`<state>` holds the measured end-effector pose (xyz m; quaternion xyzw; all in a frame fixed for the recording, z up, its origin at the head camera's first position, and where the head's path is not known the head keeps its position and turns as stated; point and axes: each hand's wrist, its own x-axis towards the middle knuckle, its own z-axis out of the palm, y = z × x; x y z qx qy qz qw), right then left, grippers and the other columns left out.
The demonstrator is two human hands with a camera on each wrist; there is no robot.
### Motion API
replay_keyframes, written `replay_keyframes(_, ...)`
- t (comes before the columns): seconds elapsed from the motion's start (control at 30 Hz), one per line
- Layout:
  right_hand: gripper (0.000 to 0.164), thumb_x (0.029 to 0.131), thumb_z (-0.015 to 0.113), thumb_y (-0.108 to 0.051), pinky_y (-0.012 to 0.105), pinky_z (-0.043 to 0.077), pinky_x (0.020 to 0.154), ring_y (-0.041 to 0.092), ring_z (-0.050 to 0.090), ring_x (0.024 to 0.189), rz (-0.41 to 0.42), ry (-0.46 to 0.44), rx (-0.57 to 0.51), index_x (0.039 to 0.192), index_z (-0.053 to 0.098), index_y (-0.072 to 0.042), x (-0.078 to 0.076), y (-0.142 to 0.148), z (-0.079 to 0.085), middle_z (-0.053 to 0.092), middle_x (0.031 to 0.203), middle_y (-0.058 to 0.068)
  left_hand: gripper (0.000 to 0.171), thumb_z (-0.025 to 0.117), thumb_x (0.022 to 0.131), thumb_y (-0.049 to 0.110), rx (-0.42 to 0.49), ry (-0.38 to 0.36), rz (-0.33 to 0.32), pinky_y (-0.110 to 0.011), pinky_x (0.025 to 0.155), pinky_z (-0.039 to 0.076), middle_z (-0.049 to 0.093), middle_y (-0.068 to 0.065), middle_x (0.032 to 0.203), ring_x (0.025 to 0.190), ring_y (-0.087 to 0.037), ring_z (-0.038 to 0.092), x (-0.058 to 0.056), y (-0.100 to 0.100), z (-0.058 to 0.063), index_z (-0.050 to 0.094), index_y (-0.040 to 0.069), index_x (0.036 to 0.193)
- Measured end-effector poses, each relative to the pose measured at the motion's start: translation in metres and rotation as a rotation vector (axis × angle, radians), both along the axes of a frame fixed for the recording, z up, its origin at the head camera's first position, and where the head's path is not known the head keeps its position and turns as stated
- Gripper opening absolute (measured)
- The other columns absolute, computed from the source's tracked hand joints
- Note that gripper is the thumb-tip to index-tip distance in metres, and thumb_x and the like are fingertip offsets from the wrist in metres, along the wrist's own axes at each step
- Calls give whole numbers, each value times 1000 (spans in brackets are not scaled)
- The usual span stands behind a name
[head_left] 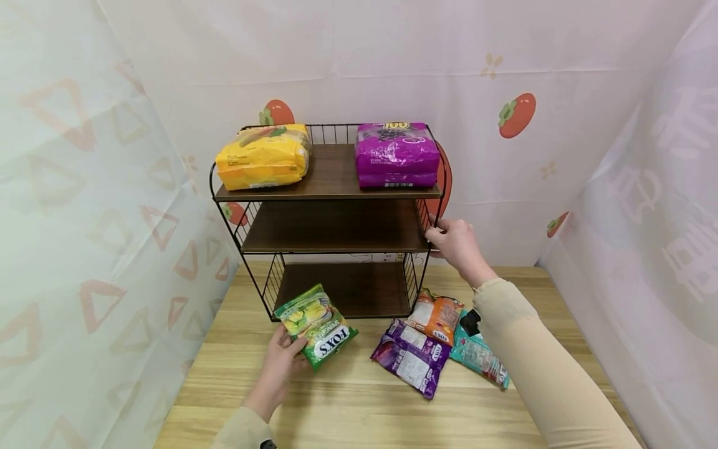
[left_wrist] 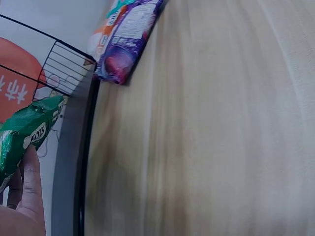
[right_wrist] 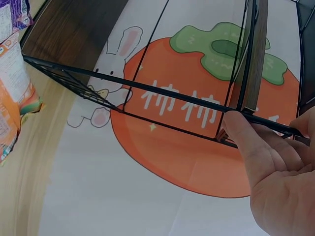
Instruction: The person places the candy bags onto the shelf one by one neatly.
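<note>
My left hand [head_left: 280, 352] pinches a green FOX'S candy bag [head_left: 316, 325] by its lower left edge, in front of the bottom shelf [head_left: 342, 280]. In the left wrist view the same green bag [left_wrist: 32, 132] is seen edge-on, with the thumb against it. My right hand [head_left: 457, 243] grips the black wire frame at the right side of the three-tier shelf rack [head_left: 336, 226], level with the middle shelf. From the right wrist, the thumb and fingers of that hand [right_wrist: 280, 167] are curled round a black side bar [right_wrist: 172, 93].
A yellow package [head_left: 263, 156] and a purple package [head_left: 397, 156] lie on the top shelf. Right of the rack's base, a purple bag [head_left: 412, 358], an orange bag [head_left: 436, 315] and a teal bag [head_left: 477, 355] lie on the wooden table [head_left: 359, 418]. Patterned sheets hang behind and at both sides.
</note>
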<state>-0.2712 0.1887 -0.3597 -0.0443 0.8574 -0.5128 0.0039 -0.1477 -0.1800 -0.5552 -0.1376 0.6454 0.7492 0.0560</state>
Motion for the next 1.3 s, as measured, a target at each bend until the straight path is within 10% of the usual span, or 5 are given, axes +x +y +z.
replay_keyframes(0.6,52,101,49,-17,36,62,80,36,70,110,-1,-21,-3,151,47,-1,-1,1,0,44,157,14,53,62,102,14,51,26,-23,-33,79,59,60,-14,131,99,-19,68,-8,-14,46,37,8,148)
replay_keyframes(1.3,52,100,48,-17,37,61,82,37,69,112,-3,-33,-29,150,48,0,-1,1,0,45,157,15,52,61,101,10,130,41,-80,-33,77,58,62,-8,127,99,-20,69,-6,-18,54,37,10,147)
